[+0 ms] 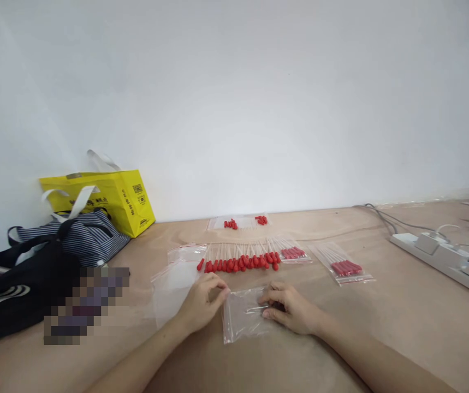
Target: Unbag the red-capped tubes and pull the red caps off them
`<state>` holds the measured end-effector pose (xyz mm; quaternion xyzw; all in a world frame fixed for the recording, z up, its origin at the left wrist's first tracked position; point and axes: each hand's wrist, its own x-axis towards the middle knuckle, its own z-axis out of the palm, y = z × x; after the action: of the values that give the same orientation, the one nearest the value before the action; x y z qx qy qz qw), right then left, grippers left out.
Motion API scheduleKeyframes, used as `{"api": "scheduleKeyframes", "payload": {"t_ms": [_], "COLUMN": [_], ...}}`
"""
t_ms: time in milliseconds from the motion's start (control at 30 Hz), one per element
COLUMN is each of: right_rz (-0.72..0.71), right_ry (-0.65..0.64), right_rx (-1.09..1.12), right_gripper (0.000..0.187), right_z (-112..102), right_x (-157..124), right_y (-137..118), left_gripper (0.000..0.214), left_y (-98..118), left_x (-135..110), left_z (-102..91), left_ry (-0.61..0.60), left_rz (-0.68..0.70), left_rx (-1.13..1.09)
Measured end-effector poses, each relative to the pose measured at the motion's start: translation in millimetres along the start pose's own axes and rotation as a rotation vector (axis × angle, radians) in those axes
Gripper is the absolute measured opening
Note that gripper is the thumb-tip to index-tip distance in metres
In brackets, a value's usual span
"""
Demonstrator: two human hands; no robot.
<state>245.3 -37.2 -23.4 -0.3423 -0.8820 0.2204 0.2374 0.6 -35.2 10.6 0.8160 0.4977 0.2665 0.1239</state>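
My left hand [201,303] pinches the left top edge of a small clear plastic bag [244,316] lying on the wooden table [381,316]. My right hand [289,308] grips the same bag's right top edge, fingers curled. Just beyond the hands lies a row of several red-tipped clear sticks [238,261]. Two filled clear bags of such sticks lie to the right, one nearer [294,252] and one farther right [343,266]. A pile of empty clear bags [171,284] rests left of my left hand.
A yellow paper bag [113,199], a striped bag [81,234] and a black bag [17,295] sit at the left by the white wall. A white power strip [447,259] with cables lies at the right. Small bags with red pieces [240,222] lie at the back.
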Motion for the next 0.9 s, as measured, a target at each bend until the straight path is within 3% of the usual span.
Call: {"api": "scheduleKeyframes", "payload": {"t_ms": [100,200,333,433,567,667,767,833,900], "right_rz": [-0.01,-0.014,-0.014,-0.038,-0.075,-0.101,-0.06,0.042,0.198], "right_ry": [-0.011,-0.025,-0.058,-0.07,-0.026,0.066,0.21,0.319,0.409], "right_rx": [-0.089,-0.154,-0.189,-0.185,-0.188,-0.227,-0.329,-0.404,-0.468], "right_gripper": [0.024,0.029,0.044,0.053,0.05,0.038,0.023,0.02,0.021], "right_z": [-0.2,-3.7,-10.8,-13.2,-11.3,-9.8,-10.6,-13.4,-18.5], "right_x": [-0.3,-0.9,-1.3,-1.5,-3.0,-4.7,-4.8,-3.2,-0.6], "right_y": [0.2,-0.8,-0.7,1.2,2.3,3.1,8.4,16.2,27.1], "left_gripper": [0.025,0.037,0.052,0.052,0.037,0.038,0.038,0.035,0.027], "left_y": [13.8,13.9,8.1,10.5,16.0,2.8,-31.2,-57.3,-77.7], "left_x": [-13.5,-18.1,-16.4,-16.9,-18.7,-15.7,-9.0,-3.7,1.8], "left_z": [5.9,4.6,5.3,13.4,13.8,-19.6,-75.6,-107.6,-124.1], "left_ry": [-0.227,-0.375,-0.251,-0.237,-0.198,-0.184,-0.204,-0.242,-0.279], "left_rz": [0.105,0.076,-0.134,-0.282,-0.283,-0.243,-0.246,-0.281,-0.288], "left_rx": [-0.042,-0.063,-0.124,-0.152,-0.239,-0.321,-0.278,-0.144,0.054]}}
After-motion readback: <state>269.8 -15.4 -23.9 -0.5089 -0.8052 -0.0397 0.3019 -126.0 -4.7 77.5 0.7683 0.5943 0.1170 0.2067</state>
